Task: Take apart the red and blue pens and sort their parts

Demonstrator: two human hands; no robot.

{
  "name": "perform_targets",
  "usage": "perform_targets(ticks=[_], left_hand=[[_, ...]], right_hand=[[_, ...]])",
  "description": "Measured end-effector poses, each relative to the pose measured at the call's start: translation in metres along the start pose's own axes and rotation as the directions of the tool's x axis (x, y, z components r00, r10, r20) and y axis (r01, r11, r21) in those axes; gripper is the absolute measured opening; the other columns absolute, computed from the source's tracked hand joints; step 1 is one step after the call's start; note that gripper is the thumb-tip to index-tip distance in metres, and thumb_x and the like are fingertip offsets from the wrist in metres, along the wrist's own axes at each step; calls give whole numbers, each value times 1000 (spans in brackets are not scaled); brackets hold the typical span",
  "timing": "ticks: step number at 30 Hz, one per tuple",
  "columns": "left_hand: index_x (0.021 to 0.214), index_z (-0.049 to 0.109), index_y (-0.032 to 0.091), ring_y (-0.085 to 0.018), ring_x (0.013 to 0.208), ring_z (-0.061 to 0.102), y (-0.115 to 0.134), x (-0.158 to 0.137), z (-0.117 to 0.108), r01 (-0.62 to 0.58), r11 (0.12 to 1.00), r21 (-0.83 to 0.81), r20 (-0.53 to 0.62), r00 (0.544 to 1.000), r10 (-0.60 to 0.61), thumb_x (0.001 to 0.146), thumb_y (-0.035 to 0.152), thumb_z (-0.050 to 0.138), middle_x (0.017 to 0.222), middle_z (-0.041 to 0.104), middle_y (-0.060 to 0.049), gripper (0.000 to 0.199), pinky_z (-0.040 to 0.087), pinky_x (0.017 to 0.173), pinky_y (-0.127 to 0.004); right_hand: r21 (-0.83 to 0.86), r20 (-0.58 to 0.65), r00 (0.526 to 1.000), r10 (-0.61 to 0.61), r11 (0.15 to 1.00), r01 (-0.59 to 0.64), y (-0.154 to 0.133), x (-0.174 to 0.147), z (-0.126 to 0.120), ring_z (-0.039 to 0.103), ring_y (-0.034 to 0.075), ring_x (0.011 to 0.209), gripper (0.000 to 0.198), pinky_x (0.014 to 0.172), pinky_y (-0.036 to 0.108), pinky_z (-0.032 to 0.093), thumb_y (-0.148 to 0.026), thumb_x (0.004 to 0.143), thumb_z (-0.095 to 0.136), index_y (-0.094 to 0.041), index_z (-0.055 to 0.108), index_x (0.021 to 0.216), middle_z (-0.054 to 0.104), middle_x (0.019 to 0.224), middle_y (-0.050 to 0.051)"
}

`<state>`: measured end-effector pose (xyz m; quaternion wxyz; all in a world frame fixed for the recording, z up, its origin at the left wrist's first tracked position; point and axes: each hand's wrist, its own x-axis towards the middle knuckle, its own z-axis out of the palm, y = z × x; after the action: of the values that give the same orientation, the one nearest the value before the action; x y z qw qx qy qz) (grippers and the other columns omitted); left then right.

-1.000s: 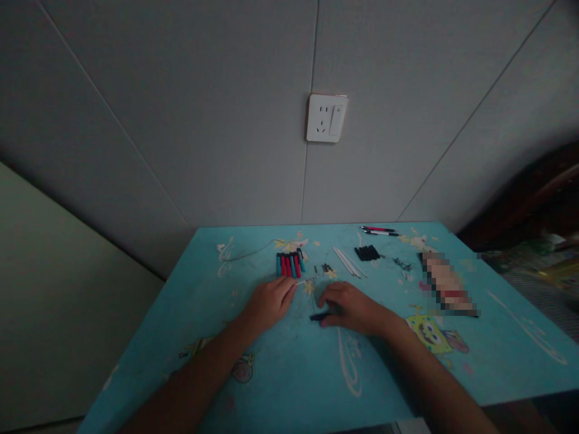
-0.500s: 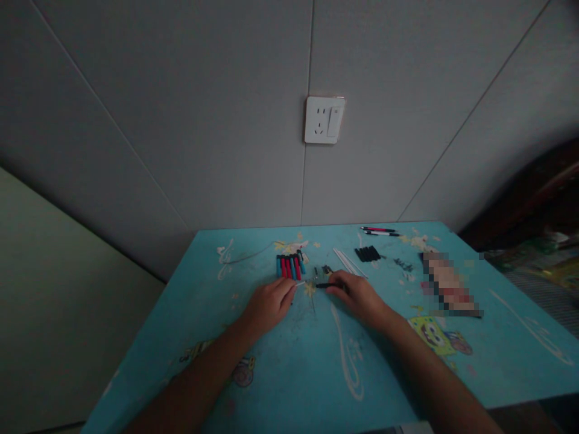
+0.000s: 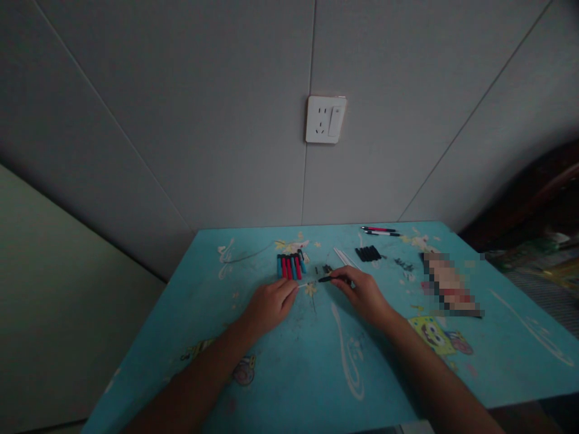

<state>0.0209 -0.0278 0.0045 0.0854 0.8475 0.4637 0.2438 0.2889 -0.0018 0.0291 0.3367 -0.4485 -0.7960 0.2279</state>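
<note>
Between its closed fingers, my left hand (image 3: 269, 304) pinches a thin white pen refill (image 3: 304, 285) that points right. Opposite it, my right hand (image 3: 362, 290) is closed on a black pen part (image 3: 324, 279), its narrow end facing the refill. The two tips are very close; whether they touch is too small to tell. Just beyond my left hand lies a row of blue and red pen barrels (image 3: 289, 267) with black ends. Small dark pieces (image 3: 326, 269) lie right behind the black part. Several white refills (image 3: 346, 258) lie beyond my right hand, partly hidden by it.
Farther right are short black tubes (image 3: 368, 253) in a row and a scatter of tiny dark parts (image 3: 403, 264). Two assembled pens (image 3: 380, 233) lie near the wall. A blurred-out flat packet (image 3: 450, 286) rests on the right of the blue table (image 3: 289, 374). A socket (image 3: 325, 119) is on the wall.
My right hand has lifted slightly and shifted a little to the right with the black part, now tilted. More of the white refill shows from my left hand.
</note>
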Motion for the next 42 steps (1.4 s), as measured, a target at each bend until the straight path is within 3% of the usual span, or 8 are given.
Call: perform_targets(ticks=[9,15,23,28,33,35,38,42], left_hand=[[104,63,19,-14,75,63,-2,-1,2,-57,998,17,1,998,57,101,25,40,86,64,-4,24,49,71,-25],[104,64,19,-15,80,65,-2,-1,3,-87,996,-1,-12,996,87,101,26,41,89,66,-5,24,51,74,-25],[121,60,22,-17,86,69,2,-4,6,-140,987,-73,0,990,141,98,34,50,96,71,-6,28,56,78,-28],[114,63,22,-17,83,70,4,-4,5,-137,990,-17,-3,991,137,98,35,50,91,71,-5,25,56,75,-28],[109,62,19,-19,83,70,5,-4,6,-120,991,55,46,992,117,97,37,52,90,72,-6,24,55,76,-29],[111,60,19,-19,85,70,3,-4,7,-102,993,63,41,994,99,97,38,52,94,72,-7,25,55,77,-29],[113,57,19,-19,86,70,-1,-4,9,-72,996,46,25,997,71,97,37,52,99,72,-7,25,55,76,-29],[109,57,18,-19,85,68,-3,-6,10,-66,998,16,25,998,66,98,39,50,95,69,-7,25,54,76,-30]], right_hand=[[113,19,998,52,992,-54,-6,-1,3,65,18,84,21,73,28,50,-33,93,59,-24,67,110,70,98,4],[255,53,996,74,963,-85,-9,-2,16,65,15,77,38,73,28,51,-32,88,65,-23,56,124,72,95,2],[169,151,988,10,985,-36,-16,-7,36,67,15,78,18,73,26,50,-34,89,65,-21,68,101,73,90,2],[163,131,991,30,985,-51,-19,-7,34,67,14,78,19,73,24,50,-37,89,65,-21,69,99,73,89,1],[29,197,980,5,1000,-11,-19,-6,32,62,14,63,34,63,25,46,-43,96,52,-20,69,78,68,69,0],[34,212,977,-27,999,20,-19,-6,29,63,14,66,31,67,26,47,-41,98,49,-21,70,88,68,74,1],[63,199,976,-91,995,80,-20,-6,24,65,17,84,31,78,29,49,-40,94,58,-21,63,118,70,98,5],[56,183,970,-160,987,153,-20,-6,24,63,17,91,23,85,30,48,-35,94,57,-21,64,111,69,100,5]])
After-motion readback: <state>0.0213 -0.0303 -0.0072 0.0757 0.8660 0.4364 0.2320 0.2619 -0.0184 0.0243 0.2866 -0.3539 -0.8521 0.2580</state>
